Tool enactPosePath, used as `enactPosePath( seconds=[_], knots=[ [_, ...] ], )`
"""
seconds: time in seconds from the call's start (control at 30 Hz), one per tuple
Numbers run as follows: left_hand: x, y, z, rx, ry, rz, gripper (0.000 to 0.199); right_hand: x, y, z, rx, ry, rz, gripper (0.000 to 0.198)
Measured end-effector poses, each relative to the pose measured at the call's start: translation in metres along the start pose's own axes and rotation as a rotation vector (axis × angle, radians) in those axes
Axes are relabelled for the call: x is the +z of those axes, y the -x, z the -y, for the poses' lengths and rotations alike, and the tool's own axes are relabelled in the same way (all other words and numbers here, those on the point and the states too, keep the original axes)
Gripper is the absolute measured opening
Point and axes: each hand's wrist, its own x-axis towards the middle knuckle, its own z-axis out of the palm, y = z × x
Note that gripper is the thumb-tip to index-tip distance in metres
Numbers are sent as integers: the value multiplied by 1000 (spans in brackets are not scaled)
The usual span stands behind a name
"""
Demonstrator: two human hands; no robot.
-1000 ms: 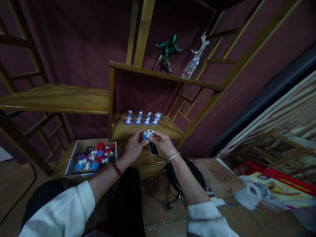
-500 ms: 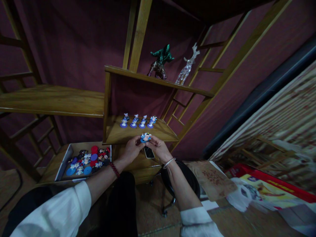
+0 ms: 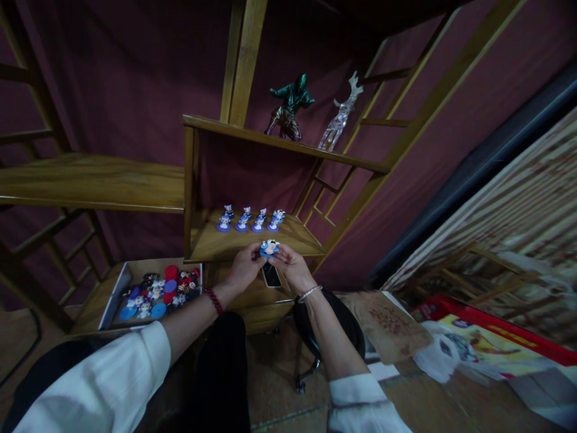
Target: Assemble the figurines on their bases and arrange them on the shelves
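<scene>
The left hand (image 3: 246,269) and right hand (image 3: 293,266) pinch one blue-based figurine (image 3: 269,247) between their fingertips, near the front edge of the shelf (image 3: 211,248); contact with the edge cannot be confirmed. A phone (image 3: 271,276) lies below. To the left, an open carton (image 3: 112,297) contains loose figurines (image 3: 156,290) mixed with blue discs (image 3: 158,310), red discs (image 3: 171,272) and a purple disc (image 3: 170,285); the jumble prevents an exact count. On the shelf, eight figurines stand set out in two rows of four: front row (image 3: 258,224), then back row (image 3: 246,211). Not set out, judging by position: the held piece and the carton's contents.
</scene>
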Motion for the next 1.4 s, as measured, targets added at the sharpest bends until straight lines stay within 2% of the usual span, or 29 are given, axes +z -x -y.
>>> enactPosePath(
  seconds=[0.17,0.3,0.53,0.7,1.1,1.4],
  knots=[
    [3,-8,7,47,-19,26,34,-5,-2,0,23,1,-44,47],
    [6,-12,11,77,-75,31,33,-9,-1,3,15,26,-14,44],
    [14,-17,4,117,-234,53,35,-16,-2,9,8,16,17,44],
    [21,-26,7,156,-352,63,37,-25,-8,7,0,54,-34,38],
    [31,-45,8,145,-373,119,36,-46,-24,0,-39,153,-83,37],
    [36,-57,17,155,-406,139,38,-59,-38,-1,-54,214,-127,38]
  ],
)
